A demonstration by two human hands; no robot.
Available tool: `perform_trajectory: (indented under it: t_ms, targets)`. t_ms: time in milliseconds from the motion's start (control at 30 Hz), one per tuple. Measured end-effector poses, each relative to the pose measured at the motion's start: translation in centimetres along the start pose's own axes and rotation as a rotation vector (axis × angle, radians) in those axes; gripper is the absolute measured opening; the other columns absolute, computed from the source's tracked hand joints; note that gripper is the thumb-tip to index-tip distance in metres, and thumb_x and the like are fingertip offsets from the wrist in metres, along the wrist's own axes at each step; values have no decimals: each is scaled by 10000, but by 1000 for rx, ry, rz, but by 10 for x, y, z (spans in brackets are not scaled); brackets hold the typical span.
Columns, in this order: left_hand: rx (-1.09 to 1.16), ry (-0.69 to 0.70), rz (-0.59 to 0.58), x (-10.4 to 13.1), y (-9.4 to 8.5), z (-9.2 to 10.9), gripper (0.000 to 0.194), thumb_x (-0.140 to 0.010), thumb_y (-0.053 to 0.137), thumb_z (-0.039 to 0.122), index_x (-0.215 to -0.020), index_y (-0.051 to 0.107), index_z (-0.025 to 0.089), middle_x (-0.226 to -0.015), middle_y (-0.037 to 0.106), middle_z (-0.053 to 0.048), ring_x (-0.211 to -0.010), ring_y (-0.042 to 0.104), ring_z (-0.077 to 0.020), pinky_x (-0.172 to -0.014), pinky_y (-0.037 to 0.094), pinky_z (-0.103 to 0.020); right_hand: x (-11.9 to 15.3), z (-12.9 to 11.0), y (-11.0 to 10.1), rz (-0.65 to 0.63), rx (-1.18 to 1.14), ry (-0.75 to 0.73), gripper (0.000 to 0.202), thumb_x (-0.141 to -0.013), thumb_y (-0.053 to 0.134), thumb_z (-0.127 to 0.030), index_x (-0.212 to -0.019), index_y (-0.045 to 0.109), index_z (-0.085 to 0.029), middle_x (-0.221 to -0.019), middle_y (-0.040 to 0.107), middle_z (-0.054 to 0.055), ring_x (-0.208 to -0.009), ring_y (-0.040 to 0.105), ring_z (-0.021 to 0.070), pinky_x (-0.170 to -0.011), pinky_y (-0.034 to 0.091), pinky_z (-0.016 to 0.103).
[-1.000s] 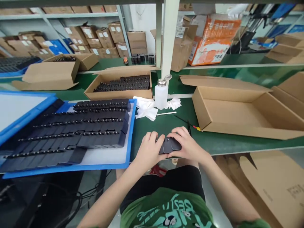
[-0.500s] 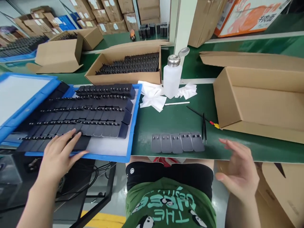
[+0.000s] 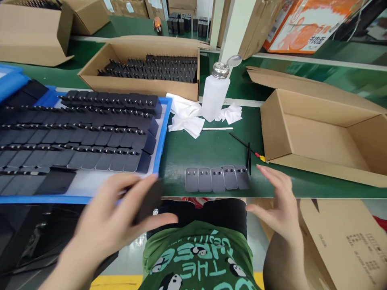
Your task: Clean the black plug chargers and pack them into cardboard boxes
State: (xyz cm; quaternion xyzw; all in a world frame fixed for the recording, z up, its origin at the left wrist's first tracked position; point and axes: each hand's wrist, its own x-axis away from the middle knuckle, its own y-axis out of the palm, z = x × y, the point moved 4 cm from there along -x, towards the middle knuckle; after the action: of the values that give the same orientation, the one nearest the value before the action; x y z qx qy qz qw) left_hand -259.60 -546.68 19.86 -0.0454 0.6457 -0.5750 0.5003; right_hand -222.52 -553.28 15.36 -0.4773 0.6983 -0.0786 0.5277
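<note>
The left hand held a blurry dark block near the front corner of the blue tray. The right hand was open and empty by five blocks. The held block seemed light and stiff, best held by its flat sides.

Pretty clearly a workshop or small assembly shop. There's a long green counter, and going off the white bottle on it: a carton packed with black parts to its left, an empty carton to its right, and a blue tray with rows of more black parts further left.
</note>
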Motion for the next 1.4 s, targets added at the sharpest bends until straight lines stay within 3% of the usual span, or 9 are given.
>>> perform_trajectory:
  t_ms: [100, 233, 333, 500, 667, 833, 1100, 1267, 1400]
  targets:
    - [-97, 196, -147, -44, 56, 55, 1235, -575, 911, 629, -1526, 324, 103, -1063, 612, -157, -953, 643, -346, -701, 608, -418, -14, -3, 9, -209, 51, -17, 885, -835, 726, -624, -1565, 346, -297, -1494, 497, 133, -1349, 495, 334, -1098, 471, 520]
    - [-110, 113, -145, -60, 89, 56, 1218, -527, 959, 557, -1467, 346, 84, -1074, 607, -170, -964, 647, -366, -737, 612, -452, -17, -2, 25, -364, 7, 12, 684, -975, 628, -434, -1571, 312, -321, -1505, 476, 90, -1366, 511, 233, -1115, 508, 402]
    - [-63, 46, -166, -48, 85, 48, 1176, -619, 923, 547, -1530, 300, 141, -1188, 587, -195, -1070, 624, -388, -824, 603, -487, -16, 4, 24, -358, -59, 19, 734, -958, 633, -504, -1582, 294, -319, -1529, 450, 104, -1318, 547, 248, -1037, 557, 395]
    - [150, -142, -274, -31, 70, 31, 841, -911, 633, 614, -1595, 225, 345, -1473, 480, -140, -1326, 541, -343, -1010, 556, -472, -23, 37, -10, -54, -67, 313, 450, -996, 565, -458, -1411, 534, -285, -1205, 646, 81, -815, 638, 146, -720, 557, 291]
    - [290, -185, -345, -28, 75, 19, 749, -930, 630, 579, -1567, 260, 445, -1502, 517, -38, -1342, 565, -264, -1062, 540, -393, -51, 64, 7, -291, 97, 561, 415, -906, 536, -583, -989, 681, -203, -767, 688, 36, -611, 615, 167, -645, 509, 324]
    - [403, -274, -320, -26, 79, 14, 829, -870, 735, 525, -1551, 265, 495, -1520, 516, 6, -1376, 548, -225, -1099, 523, -352, -75, 66, 29, -381, 170, 539, 274, -813, 582, -488, -787, 587, -216, -605, 616, 17, -563, 578, 195, -627, 451, 346]
    - [375, -287, -362, -24, 85, 10, 997, -806, 829, 411, -1541, 172, 559, -1534, 525, 18, -1358, 576, -270, -1031, 583, -438, -92, 51, 31, -472, 193, 468, 170, -833, 560, -362, -747, 588, -218, -581, 608, 6, -561, 582, 188, -562, 427, 312]
    - [368, -278, -352, -24, 85, 10, 951, -846, 788, 416, -1549, 163, 553, -1515, 545, 13, -1350, 584, -266, -1022, 589, -449, -111, 37, 11, -369, 194, 433, 314, -941, 509, -501, -1015, 655, -233, -783, 690, 11, -639, 609, 163, -635, 490, 302]
    - [364, -268, -369, -25, 84, 10, 936, -853, 774, 447, -1555, 163, 548, -1494, 562, 11, -1332, 599, -269, -987, 608, -434, -141, 21, 8, -242, 204, 298, 272, -952, 525, -398, -1063, 691, -214, -900, 724, 40, -709, 646, 160, -662, 521, 283]
